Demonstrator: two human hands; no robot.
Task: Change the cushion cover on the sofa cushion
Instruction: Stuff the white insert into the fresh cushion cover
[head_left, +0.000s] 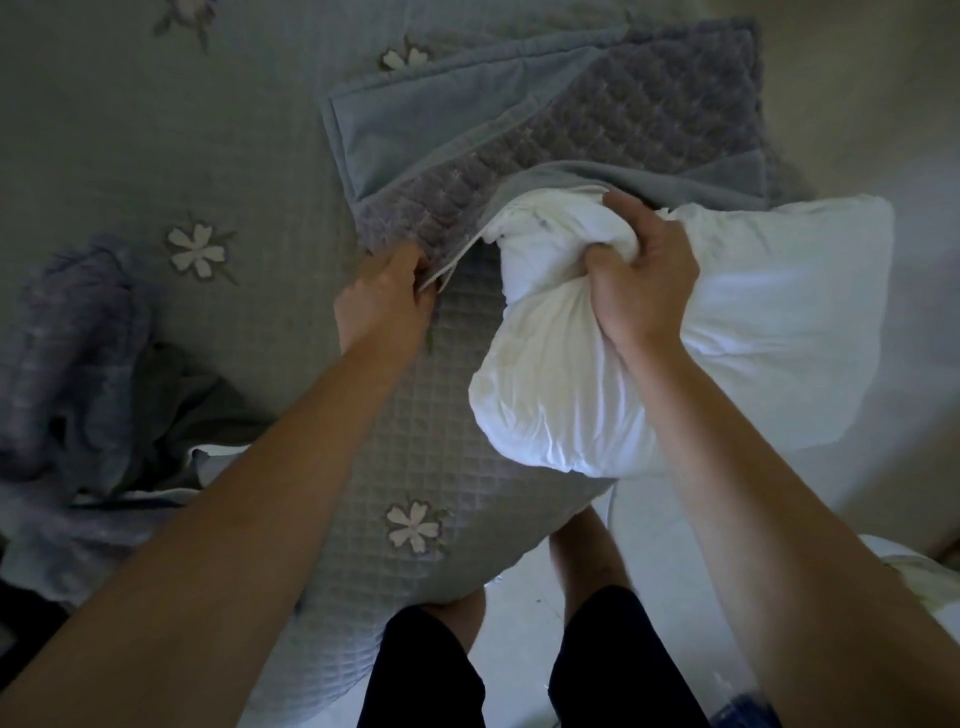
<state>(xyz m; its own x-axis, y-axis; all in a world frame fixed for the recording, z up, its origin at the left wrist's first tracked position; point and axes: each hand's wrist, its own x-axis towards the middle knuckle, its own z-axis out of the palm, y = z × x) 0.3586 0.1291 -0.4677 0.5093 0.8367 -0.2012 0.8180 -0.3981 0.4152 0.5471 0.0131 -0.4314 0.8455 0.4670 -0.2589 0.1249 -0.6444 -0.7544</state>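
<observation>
left hand (387, 299): pinches the lip of the cover (623, 114) at its opening, fingers curled on the edge, seemingly to keep the mouth open and taut.
right hand (641, 283): clenched round a bunched corner of the cushion (769, 322), squeezing it small, likely so that it fits the opening.
cushion: white and bare, lying at the edge of the spread (156, 130); its gathered corner is right at the cover's mouth, and most of it is outside.
cover: quilted purple-grey, flat on the spread beyond the hands, with a blue-grey flap folded back.
step: judged to be the start of stuffing; nearly all the cushion is not yet in.
crumpled cloth (78, 338): heaped to the left, well apart; may be the old cover, cannot tell.
risk: the lip could slip from the pinch as the bulk pushes in.
</observation>
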